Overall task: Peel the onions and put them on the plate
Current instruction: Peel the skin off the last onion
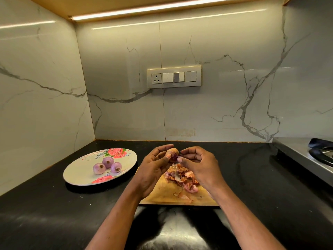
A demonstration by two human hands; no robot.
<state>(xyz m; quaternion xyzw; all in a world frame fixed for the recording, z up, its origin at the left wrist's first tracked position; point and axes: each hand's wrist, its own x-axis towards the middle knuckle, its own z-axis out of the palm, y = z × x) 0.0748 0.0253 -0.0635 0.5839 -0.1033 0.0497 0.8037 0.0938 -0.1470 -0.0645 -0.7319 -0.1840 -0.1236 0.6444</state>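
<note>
My left hand (153, 166) grips a small onion (172, 152) above the far end of the wooden cutting board (167, 193); papery brown skin still covers part of it. My right hand (198, 164) pinches a bit of purple skin at the onion's side. A heap of peels (182, 177) lies on the board under my hands. Three peeled purple onions (107, 166) sit together on the floral plate (79, 175) to the left.
The black countertop (54, 213) runs to a marble wall corner at the back left. A steel stove (310, 156) with a dark cloth stands at the right edge. A switch panel (173, 77) is on the back wall.
</note>
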